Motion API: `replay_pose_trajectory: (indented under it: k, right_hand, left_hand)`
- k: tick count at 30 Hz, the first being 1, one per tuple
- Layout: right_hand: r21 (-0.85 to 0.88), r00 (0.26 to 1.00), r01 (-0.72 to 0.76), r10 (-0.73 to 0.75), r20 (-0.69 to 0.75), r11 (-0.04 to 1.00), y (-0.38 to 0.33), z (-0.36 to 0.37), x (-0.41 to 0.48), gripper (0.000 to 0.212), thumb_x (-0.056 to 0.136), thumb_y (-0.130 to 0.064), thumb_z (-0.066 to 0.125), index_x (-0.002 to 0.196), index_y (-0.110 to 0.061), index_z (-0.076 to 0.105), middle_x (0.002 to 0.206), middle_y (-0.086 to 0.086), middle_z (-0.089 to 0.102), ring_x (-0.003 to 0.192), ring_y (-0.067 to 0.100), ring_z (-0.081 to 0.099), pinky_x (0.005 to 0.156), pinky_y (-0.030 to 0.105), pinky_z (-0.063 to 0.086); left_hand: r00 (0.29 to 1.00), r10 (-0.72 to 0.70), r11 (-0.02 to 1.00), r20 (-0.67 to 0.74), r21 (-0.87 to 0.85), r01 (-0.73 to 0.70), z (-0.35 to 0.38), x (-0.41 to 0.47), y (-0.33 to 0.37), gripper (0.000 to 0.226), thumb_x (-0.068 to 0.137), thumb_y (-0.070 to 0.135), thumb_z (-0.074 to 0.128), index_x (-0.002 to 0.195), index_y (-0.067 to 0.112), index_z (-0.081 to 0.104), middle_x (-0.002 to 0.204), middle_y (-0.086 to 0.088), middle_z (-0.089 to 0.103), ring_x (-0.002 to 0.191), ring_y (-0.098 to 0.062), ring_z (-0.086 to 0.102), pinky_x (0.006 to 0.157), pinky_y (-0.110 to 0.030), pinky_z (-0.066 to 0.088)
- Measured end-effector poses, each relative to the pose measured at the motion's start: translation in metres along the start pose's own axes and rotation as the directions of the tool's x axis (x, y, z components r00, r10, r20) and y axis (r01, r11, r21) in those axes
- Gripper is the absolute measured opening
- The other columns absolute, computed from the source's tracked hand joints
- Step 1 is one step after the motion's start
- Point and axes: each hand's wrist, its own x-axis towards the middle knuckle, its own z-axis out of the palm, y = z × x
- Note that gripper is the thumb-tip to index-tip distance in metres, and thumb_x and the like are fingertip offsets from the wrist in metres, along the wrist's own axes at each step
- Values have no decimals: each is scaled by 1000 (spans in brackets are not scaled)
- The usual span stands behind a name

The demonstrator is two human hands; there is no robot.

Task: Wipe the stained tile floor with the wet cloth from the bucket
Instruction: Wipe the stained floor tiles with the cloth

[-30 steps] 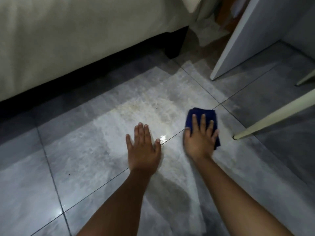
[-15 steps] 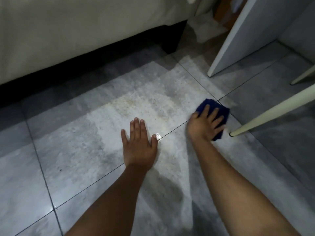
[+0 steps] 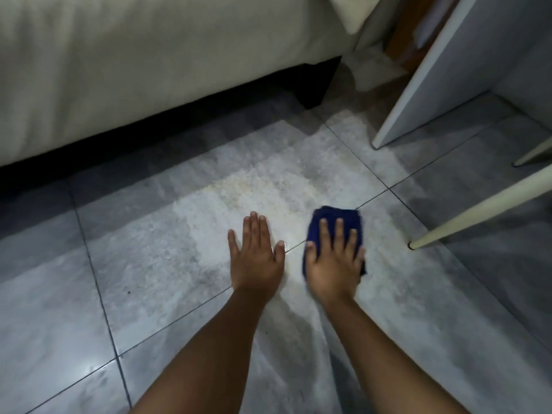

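Blue cloth (image 3: 334,222) lies flat under the person's right hand (image 3: 333,258). The fingers are spread out and press down on it, so the hand is not squeezing the cloth, only pushing it on the tile floor (image 3: 143,264). Half a second ago this hand was farther out, close to the tip of the cream leg (image 3: 478,210). Now it has slid back in, toward the left hand (image 3: 257,258), and sits right on the thin line between two tiles. I think that means one swipe is done and the cloth is coming back for another.

Just beside it, the left hand is flat on the floor with open fingers. It holds nothing. It seems to prop the person up, and it has stayed in about the same spot.

Past the fingertips of both hands is a pale, yellowish stain (image 3: 263,189) on the tile. The cloth has not covered that part, so I think more wiping is needed there. Farther off is the bed (image 3: 149,70). No bucket can be seen.
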Motion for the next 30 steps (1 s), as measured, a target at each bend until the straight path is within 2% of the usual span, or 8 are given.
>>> replay_pose_trajectory:
  k: [3,9,16,21,24,26,28,30]
  right_hand:
    - [-44,983,180,-179,32,983,-17,-19,37,58,98,-53,16,152,-36,4,162,-2,0,148,26,-3,118,47,-6]
    - [45,981,-179,182,-70,983,-4,-15,5,59,98,-52,10,153,-32,2,162,2,-1,148,29,-3,117,51,-4]
    - [-30,976,213,-211,48,977,-78,-9,16,58,98,-54,13,152,-37,0,161,-4,-7,147,23,-8,118,46,-9]
    - [28,993,-104,105,-48,994,-76,-12,35,57,99,-50,17,153,-34,5,162,0,-2,148,27,-3,117,50,-5]
    - [-10,971,239,-239,0,971,-131,9,18,56,99,-50,18,152,-37,6,162,-3,-1,148,26,-4,115,46,-10]
    - [0,867,485,-481,129,875,-168,12,29,54,100,-51,18,151,-40,5,161,-6,-4,147,24,-8,114,45,-12]
    - [36,803,564,-558,211,825,-190,8,60,53,100,-50,19,151,-42,7,162,-7,-5,147,23,-9,115,45,-9]
    - [18,855,486,-479,199,874,-186,-1,98,53,100,-50,21,151,-42,9,162,-6,-3,147,24,-6,116,46,-5]
  left_hand:
    - [998,-1,998,-56,-60,-2,-18,10,-7,61,101,40,13,152,11,-5,161,-5,-10,148,-16,-11,118,-44,-15]
    - [985,-166,978,41,136,159,-58,15,-103,69,99,51,6,153,11,-10,161,-7,-16,147,-19,-17,116,-54,-12]
    - [987,-155,986,-29,50,156,-59,7,-128,70,97,56,2,153,15,-11,160,-4,-18,145,-16,-22,117,-49,-14]
    - [984,-163,986,-69,34,165,-59,18,-123,72,96,54,6,153,13,-10,161,-6,-13,146,-16,-19,118,-49,-12]
    - [982,-180,982,-55,54,183,-60,17,-136,72,96,53,3,152,12,-12,161,-7,-15,147,-17,-19,118,-51,-8]
    - [980,-196,978,-40,69,198,-59,11,-141,71,95,53,1,152,12,-13,161,-7,-16,146,-18,-20,118,-51,-8]
    - [978,-204,977,-36,62,206,-58,9,-141,71,95,54,0,152,13,-14,161,-7,-16,146,-17,-20,118,-51,-8]
    - [982,-181,982,-45,45,183,-57,13,-137,72,95,54,0,152,13,-13,161,-7,-15,146,-17,-19,118,-51,-9]
